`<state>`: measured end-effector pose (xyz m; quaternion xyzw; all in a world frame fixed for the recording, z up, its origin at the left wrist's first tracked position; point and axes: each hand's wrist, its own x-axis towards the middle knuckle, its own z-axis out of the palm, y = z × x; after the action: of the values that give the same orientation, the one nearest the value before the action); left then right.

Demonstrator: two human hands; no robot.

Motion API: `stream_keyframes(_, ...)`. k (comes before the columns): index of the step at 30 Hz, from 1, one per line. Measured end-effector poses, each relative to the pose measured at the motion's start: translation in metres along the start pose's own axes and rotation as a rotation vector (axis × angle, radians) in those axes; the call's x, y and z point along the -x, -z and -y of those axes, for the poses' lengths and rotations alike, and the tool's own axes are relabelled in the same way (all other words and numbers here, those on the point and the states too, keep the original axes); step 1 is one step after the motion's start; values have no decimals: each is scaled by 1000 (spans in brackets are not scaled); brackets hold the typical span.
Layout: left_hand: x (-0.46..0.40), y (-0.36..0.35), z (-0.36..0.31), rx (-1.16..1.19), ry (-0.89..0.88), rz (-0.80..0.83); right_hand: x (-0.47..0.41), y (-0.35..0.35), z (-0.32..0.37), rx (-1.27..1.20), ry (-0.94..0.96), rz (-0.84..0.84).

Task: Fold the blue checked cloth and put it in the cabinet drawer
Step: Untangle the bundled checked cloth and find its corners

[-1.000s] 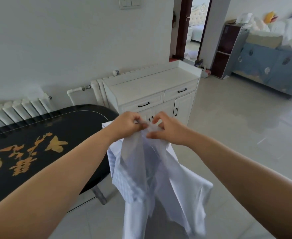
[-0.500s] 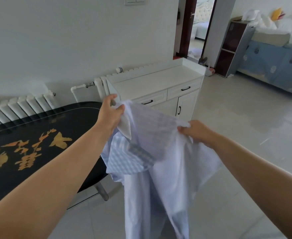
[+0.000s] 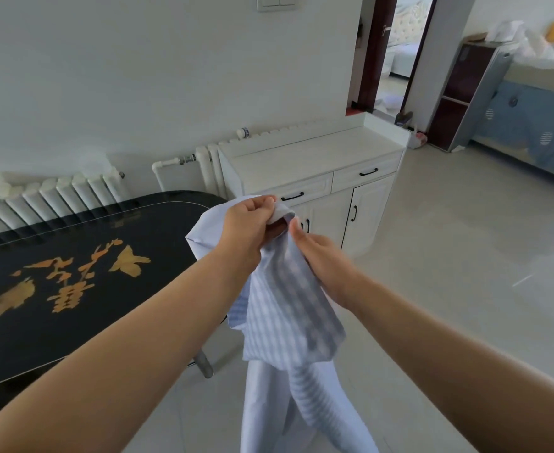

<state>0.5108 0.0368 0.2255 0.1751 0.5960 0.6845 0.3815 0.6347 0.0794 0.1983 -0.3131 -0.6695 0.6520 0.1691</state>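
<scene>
Hands have come back together mid-frame: left hand and right hand both pinch the blue checked cloth, hanging unfolded; folding has barely begun. Behind, cabinet drawer looks closed

1. The cloth is hanging in mid-air at centre frame, bunched and unfolded, pale blue with white checks and stripes, its top edge sitting at about 12 o'clock and its long tails trailing down toward 6 o'clock.
2. The cabinet is standing white at 1 o'clock of the cloth, against the wall.
3. The drawer with its black handle is sitting closed.
</scene>
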Motion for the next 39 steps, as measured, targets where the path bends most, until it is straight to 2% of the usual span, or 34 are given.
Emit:
stream_keyframes(2,-2,1,1,-7,-4,1,1,-1,3,5,40,76)
stream_keyframes(6,-7,5,7,28,2,92,-9,5,3,94,3,136)
stream_keyframes(9,-6,8,9,9,-20,152,-17,9,3,366,67,-9)
stream_keyframes(11,-6,18,6,-95,-53,160,-21,19,9,479,102,-78)
stream_keyframes(13,-10,38,-3,-470,-155,111,-21,31,19,569,145,-62)
stream_keyframes(16,2,54,-21,-1434,-336,28,-20,38,28,744,191,25)
stream_keyframes(17,8,52,-23,-1686,-457,-28,-20,35,30,794,204,58)
stream_keyframes(18,17,45,-24,-1823,-637,-29,-19,31,32,828,214,91)
stream_keyframes(19,24,36,-23,-1857,-810,59,-20,26,33,833,226,121)
stream_keyframes(20,31,27,-23,-1832,-900,213,-19,21,34,811,224,148)
stream_keyframes(21,33,22,-21,-1735,-877,371,-18,19,35,767,219,175)
stream_keyframes(22,32,19,-19,-1630,-753,472,-16,18,36,720,212,201)
stream_keyframes(23,29,20,-17,-1552,-626,506,-15,19,34,673,204,228)
stream_keyframes(26,22,26,-8,-1549,-489,464,-8,28,35,538,102,309)
stream_keyframes(28,21,29,-1,-1501,-483,460,-10,41,36,500,-14,373)
stream_keyframes(31,18,40,0,-1410,-565,420,-15,68,28,489,-91,361)
stream_keyframes(34,18,54,-2,-1314,-580,376,-15,90,1,290,-149,402)
stream_keyframes(39,20,59,-3,-1258,-563,325,-17,85,-43,-182,-205,268)
